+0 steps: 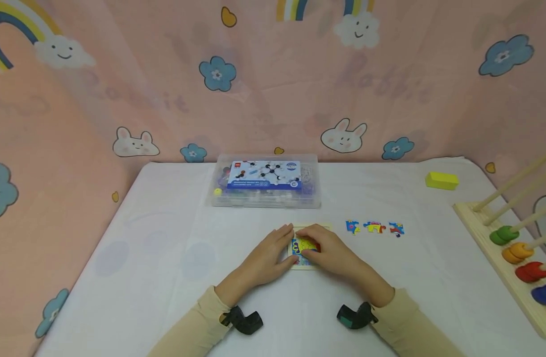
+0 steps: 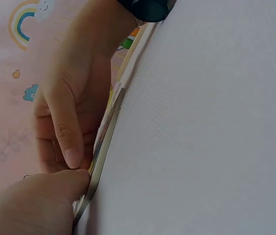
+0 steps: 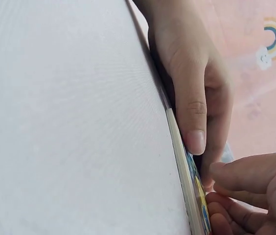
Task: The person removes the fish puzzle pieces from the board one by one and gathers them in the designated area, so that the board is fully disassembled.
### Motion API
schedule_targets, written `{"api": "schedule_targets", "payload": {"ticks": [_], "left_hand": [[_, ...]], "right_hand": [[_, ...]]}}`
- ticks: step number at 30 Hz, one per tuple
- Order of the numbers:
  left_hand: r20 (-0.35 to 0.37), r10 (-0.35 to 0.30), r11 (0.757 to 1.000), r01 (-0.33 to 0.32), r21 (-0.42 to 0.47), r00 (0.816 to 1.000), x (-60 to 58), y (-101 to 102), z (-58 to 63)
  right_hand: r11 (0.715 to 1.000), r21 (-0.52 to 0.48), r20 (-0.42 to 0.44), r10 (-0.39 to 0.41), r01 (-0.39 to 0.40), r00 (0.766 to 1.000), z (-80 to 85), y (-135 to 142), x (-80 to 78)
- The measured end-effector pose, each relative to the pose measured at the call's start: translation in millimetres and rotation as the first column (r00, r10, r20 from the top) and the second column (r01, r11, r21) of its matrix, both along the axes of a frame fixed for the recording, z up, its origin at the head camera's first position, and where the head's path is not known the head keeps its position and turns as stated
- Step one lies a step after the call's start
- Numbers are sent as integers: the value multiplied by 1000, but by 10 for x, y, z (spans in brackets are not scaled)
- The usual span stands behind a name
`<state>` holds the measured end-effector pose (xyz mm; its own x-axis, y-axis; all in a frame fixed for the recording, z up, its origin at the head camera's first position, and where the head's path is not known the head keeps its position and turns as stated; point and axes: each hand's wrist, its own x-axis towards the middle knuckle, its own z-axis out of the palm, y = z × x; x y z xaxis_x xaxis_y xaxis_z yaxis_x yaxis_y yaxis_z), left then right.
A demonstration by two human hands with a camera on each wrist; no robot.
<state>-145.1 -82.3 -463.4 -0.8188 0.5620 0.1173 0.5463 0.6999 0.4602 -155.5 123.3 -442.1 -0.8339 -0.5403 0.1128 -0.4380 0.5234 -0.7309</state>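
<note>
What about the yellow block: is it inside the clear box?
No, the yellow block lies on the table, to the right of the clear box and apart from it.

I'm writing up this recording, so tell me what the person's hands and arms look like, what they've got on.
The left hand and right hand are bare, with no gloves or rings showing. Both arms wear long, plain beige sleeves. At each cuff sits a black, elbow-shaped device, left and right; the right one shows a small green patch.
</note>
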Motion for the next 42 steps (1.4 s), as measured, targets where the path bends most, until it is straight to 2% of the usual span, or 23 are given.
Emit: {"api": "schedule_targets", "payload": {"ticks": [8, 17, 23, 34, 42], "left_hand": [[-1, 6, 1000, -6, -10, 1000, 1, 3, 1], [-7, 0, 1000, 0, 9, 1000, 3, -1, 9], [-27, -4, 1000, 4, 12, 1000, -10, 6, -3], [-24, 4, 1000, -4, 3, 1000, -12, -5, 15], [-36, 7, 1000, -6, 16, 999, -8, -7, -1]], "right_hand": [[999, 40, -79, -22, 26, 997, -95, -60, 29], [997, 45, -83, -54, 58, 995, -87, -104, 49], [996, 47, -51, -69, 71, 996, -60, -102, 43], [997, 3, -46, -83, 83, 996, -44, -112, 45], [996, 21, -100, -81, 84, 992, -62, -90, 53]]}}
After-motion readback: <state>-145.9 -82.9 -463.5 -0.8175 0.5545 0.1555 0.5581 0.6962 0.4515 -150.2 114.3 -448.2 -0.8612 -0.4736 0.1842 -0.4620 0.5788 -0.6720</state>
